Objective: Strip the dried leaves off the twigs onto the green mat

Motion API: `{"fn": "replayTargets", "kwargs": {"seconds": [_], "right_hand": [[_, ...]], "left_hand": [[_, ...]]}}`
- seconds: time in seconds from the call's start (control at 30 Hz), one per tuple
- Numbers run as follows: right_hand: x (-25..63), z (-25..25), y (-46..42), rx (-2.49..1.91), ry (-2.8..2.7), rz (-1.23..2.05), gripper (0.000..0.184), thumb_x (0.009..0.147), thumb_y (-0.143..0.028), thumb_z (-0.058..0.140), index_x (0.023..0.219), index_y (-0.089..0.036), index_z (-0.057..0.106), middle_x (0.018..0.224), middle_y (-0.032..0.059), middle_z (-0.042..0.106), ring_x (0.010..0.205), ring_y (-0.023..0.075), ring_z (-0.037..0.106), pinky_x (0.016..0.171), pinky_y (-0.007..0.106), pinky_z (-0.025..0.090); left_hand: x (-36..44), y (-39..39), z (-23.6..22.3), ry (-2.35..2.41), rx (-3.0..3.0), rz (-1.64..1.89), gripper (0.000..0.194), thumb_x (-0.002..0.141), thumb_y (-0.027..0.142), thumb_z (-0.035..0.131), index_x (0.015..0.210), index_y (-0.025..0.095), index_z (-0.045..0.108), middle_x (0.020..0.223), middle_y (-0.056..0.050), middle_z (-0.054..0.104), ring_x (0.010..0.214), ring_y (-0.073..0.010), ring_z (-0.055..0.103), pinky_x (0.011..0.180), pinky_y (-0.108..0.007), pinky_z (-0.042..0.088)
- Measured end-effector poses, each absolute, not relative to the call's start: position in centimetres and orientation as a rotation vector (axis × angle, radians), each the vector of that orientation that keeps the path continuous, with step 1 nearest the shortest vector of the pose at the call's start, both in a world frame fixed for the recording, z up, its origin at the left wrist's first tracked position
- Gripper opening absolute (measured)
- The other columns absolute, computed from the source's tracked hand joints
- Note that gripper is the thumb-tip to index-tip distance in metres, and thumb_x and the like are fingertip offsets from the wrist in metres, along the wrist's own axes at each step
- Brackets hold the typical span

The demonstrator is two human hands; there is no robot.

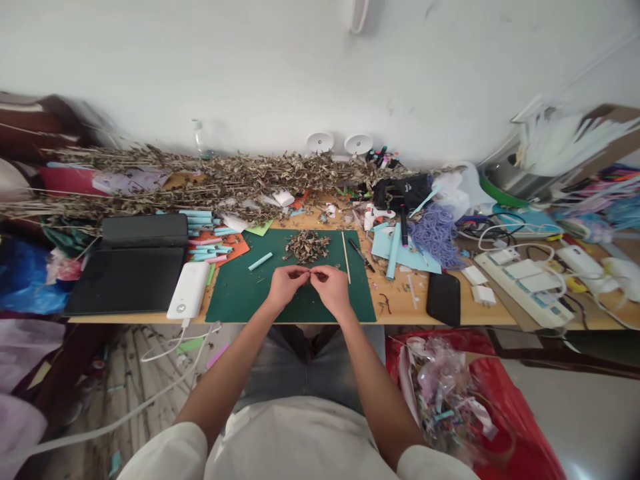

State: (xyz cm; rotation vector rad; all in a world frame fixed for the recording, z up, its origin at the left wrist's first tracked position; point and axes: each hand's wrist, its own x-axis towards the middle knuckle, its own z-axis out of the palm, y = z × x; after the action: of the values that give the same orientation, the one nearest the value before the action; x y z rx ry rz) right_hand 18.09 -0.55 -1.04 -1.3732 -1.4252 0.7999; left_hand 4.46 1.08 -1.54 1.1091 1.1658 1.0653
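head view: a small dark bit (310,274), too tiny to make out, is over the green mat (295,308), pinched in the grip of the left hand (287,285) and the right hand (331,287). on the mat lie dried leaves (307,247), a blue paper roll (261,261), a thin stick (346,257) and a pen (361,255). left of the mat is a power bank (189,291); right of it, a phone (443,298) on the desk (400,310).

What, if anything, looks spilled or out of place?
Dried stalks sprawl untidily along the back of the desk, partly over papers. A white cable droops off the front edge, where it might snag. Nothing looks clearly broken.
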Motion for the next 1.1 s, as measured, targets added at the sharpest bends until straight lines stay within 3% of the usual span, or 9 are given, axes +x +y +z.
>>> {"fn": "replayTargets", "kwargs": {"seconds": [0.23, 0.4, 0.57, 0.7, 0.83, 1.1], "right_hand": [[18.1, -1.4, -0.6, -1.28, -0.95, 1.024, 0.019, 0.068, -0.031, 0.068, 0.078, -0.016, 0.071, 0.067, 0.0034, 0.069, 0.061, 0.0169, 0.064, 0.062, 0.029, 0.053], [18.3, -1.2, -1.0, -1.249, -1.146, 0.934, 0.017, 0.071, -0.032, 0.068, 0.08, -0.019, 0.074, 0.086, 0.0062, 0.07, 0.076, 0.018, 0.065, 0.07, 0.03, 0.054], [18.3, -1.4, -1.4, -1.345, -1.147, 0.878, 0.022, 0.073, -0.029, 0.067, 0.091, -0.019, 0.073, 0.075, 0.0039, 0.069, 0.067, 0.0178, 0.064, 0.064, 0.03, 0.054], [18.7, -1.3, -1.9, -1.337, -1.39, 0.688, 0.013, 0.078, -0.027, 0.064, 0.085, -0.022, 0.074, 0.085, 0.0053, 0.07, 0.076, 0.0182, 0.064, 0.069, 0.029, 0.052], [19.0, -1.2, -2.3, -1.345, -1.535, 0.592, 0.011, 0.08, -0.025, 0.063, 0.077, -0.022, 0.074, 0.078, 0.004, 0.069, 0.071, 0.0174, 0.064, 0.069, 0.029, 0.051], [19.4, -0.1, -2.7, -1.277, -1.344, 0.918, 0.015, 0.075, -0.034, 0.067, 0.077, -0.021, 0.072, 0.075, 0.0029, 0.071, 0.063, 0.0174, 0.065, 0.062, 0.028, 0.052]], "left_hand": [[4.5, 1.6, -1.1, 1.178, 0.901, 1.135, 0.031, 0.058, 0.034, 0.08, 0.078, 0.011, 0.072, 0.065, -0.003, 0.068, 0.056, -0.0107, 0.058, 0.058, -0.024, 0.048], [4.7, 1.3, -0.8, 1.061, 1.003, 1.015, 0.038, 0.063, 0.042, 0.077, 0.086, 0.012, 0.074, 0.072, -0.005, 0.07, 0.061, -0.0121, 0.06, 0.064, -0.026, 0.051], [4.5, 0.9, -0.6, 0.993, 0.996, 0.927, 0.041, 0.06, 0.041, 0.08, 0.091, 0.014, 0.075, 0.083, -0.007, 0.073, 0.066, -0.0125, 0.062, 0.071, -0.028, 0.053], [4.0, 1.1, -1.1, 0.999, 0.921, 0.849, 0.037, 0.058, 0.037, 0.083, 0.084, 0.012, 0.076, 0.077, -0.008, 0.072, 0.064, -0.012, 0.062, 0.071, -0.028, 0.054], [3.9, 1.1, -1.9, 1.036, 0.828, 0.839, 0.032, 0.055, 0.031, 0.084, 0.079, 0.012, 0.076, 0.076, -0.007, 0.072, 0.065, -0.0107, 0.062, 0.071, -0.025, 0.053], [3.3, 0.9, -0.5, 0.925, 0.749, 0.773, 0.032, 0.055, 0.029, 0.085, 0.079, 0.011, 0.074, 0.077, -0.007, 0.072, 0.067, -0.0116, 0.064, 0.073, -0.026, 0.054]]}}
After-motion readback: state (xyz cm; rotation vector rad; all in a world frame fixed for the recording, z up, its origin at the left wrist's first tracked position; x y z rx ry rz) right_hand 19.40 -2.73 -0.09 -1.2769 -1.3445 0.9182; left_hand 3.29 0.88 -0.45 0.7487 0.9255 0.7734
